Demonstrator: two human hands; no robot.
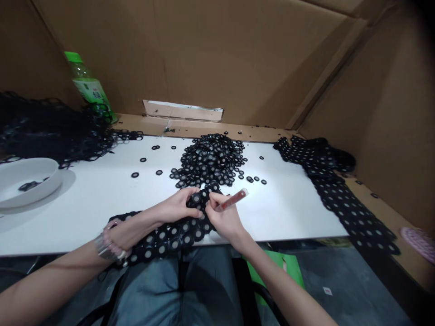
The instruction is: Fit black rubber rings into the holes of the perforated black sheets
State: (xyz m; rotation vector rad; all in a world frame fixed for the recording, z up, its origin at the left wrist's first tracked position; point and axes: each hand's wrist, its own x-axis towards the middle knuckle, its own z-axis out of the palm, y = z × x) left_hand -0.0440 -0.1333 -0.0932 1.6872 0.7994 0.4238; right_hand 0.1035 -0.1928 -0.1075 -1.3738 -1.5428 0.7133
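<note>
A black strip of joined round pieces with pale centres (169, 236) lies over the table's front edge and partly above my lap. My left hand (180, 206) grips its upper end, thumb and fingers on either side of the strip. Close beside it, my right hand (224, 217) is closed round a slim pen-like tool with a reddish, clear-ended handle (233, 200). The tool's tip is hidden behind my fingers, at the strip. Just beyond both hands rises a heap of loose black rings with pale centres (210, 156).
Single rings (135, 174) lie scattered on the white table (102, 194). At left are a white bowl (50, 183), a tangled black pile (50, 131) and a green-capped bottle (91, 88). Another dotted black strip (343, 199) hangs over the right side. Cardboard walls (220, 54) enclose the table.
</note>
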